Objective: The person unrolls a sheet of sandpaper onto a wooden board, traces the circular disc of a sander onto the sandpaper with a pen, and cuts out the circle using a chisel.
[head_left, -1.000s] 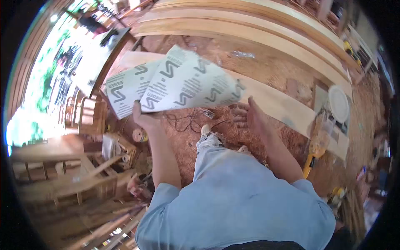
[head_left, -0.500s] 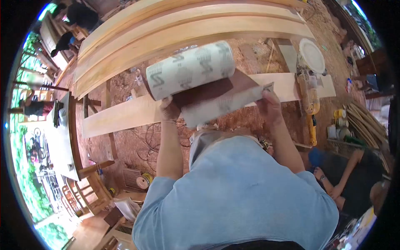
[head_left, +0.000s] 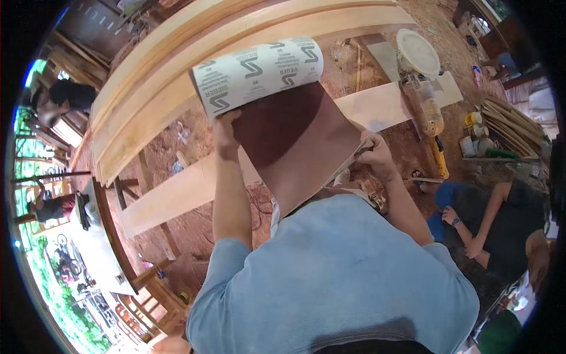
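A roll of sandpaper (head_left: 300, 138) hangs between my hands in front of my chest, its printed white backing outward on the rolled part and its dark brown grit side showing on the unrolled sheet. My left hand (head_left: 226, 133) is closed on the left edge of the roll, just below the rolled part. At the sheet's free right corner, my right hand (head_left: 377, 154) pinches the edge between thumb and fingers. The sheet's lower corner reaches down close to my shirt.
Long wooden boards (head_left: 236, 44) lie across the far side. A narrower plank (head_left: 177, 197) runs behind the sandpaper, with a yellow power sander (head_left: 433, 115) on its right part. A person with a wristwatch (head_left: 489, 218) sits at right; another person (head_left: 71, 97) is at far left.
The sheet has unrolled wider and its grit side has turned up toward me. My right hand has moved slightly down, and the view has shifted.
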Action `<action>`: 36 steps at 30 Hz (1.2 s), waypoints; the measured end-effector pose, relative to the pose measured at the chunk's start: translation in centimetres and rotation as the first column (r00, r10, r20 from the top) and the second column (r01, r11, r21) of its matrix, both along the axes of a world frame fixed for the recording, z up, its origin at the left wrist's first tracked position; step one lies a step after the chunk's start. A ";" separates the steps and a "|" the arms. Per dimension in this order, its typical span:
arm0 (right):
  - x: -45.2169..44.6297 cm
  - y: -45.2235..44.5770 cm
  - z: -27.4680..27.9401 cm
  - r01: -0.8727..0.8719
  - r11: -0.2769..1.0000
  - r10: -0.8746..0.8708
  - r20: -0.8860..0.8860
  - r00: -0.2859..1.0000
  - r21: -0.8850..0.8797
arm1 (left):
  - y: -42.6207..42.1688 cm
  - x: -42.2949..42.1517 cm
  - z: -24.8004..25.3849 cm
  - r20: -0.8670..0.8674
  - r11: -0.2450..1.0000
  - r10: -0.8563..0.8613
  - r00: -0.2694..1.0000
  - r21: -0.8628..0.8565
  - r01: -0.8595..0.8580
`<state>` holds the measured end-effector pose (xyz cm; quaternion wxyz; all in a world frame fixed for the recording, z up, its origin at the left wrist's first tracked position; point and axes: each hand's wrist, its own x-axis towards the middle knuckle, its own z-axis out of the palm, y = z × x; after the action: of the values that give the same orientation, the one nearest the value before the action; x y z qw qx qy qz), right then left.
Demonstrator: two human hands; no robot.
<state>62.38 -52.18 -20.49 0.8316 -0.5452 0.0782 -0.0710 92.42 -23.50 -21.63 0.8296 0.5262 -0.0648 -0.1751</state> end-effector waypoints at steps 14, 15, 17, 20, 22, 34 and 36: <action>5.3 -1.5 5.9 0.234 0.938 -0.250 -0.029 0.968 -0.257 | -4.7 3.0 16.8 0.445 0.999 -0.013 0.895 0.051 -0.011; 6.1 -1.4 6.1 0.227 0.940 -0.242 -0.028 0.970 -0.255 | -5.2 3.0 17.0 0.508 0.992 -0.035 0.861 0.120 -0.031; 7.8 0.0 6.8 0.173 0.978 -0.184 -0.089 0.979 -0.117 | -6.1 3.4 16.8 0.571 0.980 -0.050 0.820 0.188 -0.071; 9.8 3.8 6.6 0.089 0.954 -0.114 -0.070 0.991 -0.287 | -6.7 4.0 15.8 0.687 0.873 0.009 0.727 0.349 -0.341; 10.8 5.5 6.1 0.031 0.908 -0.088 -0.118 0.989 -0.419 | -6.4 3.7 16.4 0.671 0.860 0.042 0.740 0.353 -0.369; 16.5 3.3 3.0 0.175 0.578 -0.313 -0.019 0.949 -0.797 | 1.2 1.5 22.9 0.832 0.625 0.051 0.552 0.404 -0.668; 18.1 0.5 5.3 0.425 0.431 -0.411 0.247 0.878 -0.796 | 3.3 0.7 24.7 0.837 0.719 0.008 0.548 0.376 -0.584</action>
<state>80.44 -51.64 -15.14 0.4289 -0.8343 0.1608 -0.3067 93.11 -20.21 3.03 0.5080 0.7902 -0.2649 0.2176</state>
